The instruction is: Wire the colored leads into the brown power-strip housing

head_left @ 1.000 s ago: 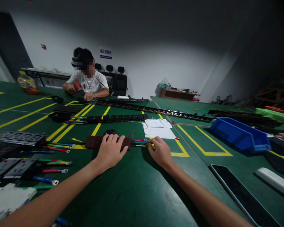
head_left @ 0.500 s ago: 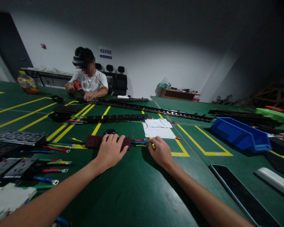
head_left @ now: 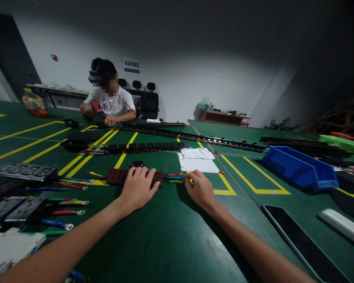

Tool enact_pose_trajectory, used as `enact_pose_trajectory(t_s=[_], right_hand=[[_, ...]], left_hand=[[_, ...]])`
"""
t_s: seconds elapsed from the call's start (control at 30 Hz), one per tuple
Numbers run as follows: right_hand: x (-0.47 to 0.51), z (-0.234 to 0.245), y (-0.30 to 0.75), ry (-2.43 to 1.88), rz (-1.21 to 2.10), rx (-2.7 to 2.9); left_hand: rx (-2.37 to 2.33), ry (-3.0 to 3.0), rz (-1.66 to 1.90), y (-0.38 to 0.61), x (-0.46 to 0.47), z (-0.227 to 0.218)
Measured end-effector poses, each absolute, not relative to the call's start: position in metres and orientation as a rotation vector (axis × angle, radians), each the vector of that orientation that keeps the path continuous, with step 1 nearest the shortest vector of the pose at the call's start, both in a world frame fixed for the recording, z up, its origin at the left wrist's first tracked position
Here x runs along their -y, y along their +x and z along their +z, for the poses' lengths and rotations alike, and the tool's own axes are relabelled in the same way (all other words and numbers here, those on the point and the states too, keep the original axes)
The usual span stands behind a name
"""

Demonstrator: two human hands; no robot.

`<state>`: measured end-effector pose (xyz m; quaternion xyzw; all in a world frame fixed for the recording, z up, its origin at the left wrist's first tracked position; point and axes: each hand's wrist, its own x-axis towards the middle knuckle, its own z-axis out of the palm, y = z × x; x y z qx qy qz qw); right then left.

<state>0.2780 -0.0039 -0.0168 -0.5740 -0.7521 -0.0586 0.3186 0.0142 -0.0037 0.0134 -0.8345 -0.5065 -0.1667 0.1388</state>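
Observation:
A dark red socket strip (head_left: 116, 177) lies crosswise on the green table in front of me. My left hand (head_left: 139, 186) rests over its right half, the fingers curled across the top and the thumb along the near side. Red, blue and yellow-green wires (head_left: 173, 179) with ring terminals come out of the strip's right end. At the tips of these wires my right hand (head_left: 199, 188) is closed in a pinch, holding a wire end; something small and yellow shows between the fingers. Behind the strip sits a small round black object (head_left: 136, 164).
Socket panels (head_left: 22, 173) with lugged wires lie at left. White papers (head_left: 198, 159) are beyond my right hand. A blue bin (head_left: 299, 167) and a phone (head_left: 301, 239) are at right. Across the table, a person (head_left: 110, 98) holds a red power drill (head_left: 97, 108) beside long black strips (head_left: 194, 137).
Both my hands stay in place on the strip and the wires. The person opposite has shifted very slightly to the left.

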Motion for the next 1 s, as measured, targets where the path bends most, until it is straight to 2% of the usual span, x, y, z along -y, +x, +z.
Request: enact_pose_trajectory(t_s=[1.0], right_hand=[[0.0039, -0.0165, 0.2774, -1.511, -0.157, 1.947]], left_hand=[[1.471, -2.420, -0.490, 0.0147, 0.0045, 0.0153]])
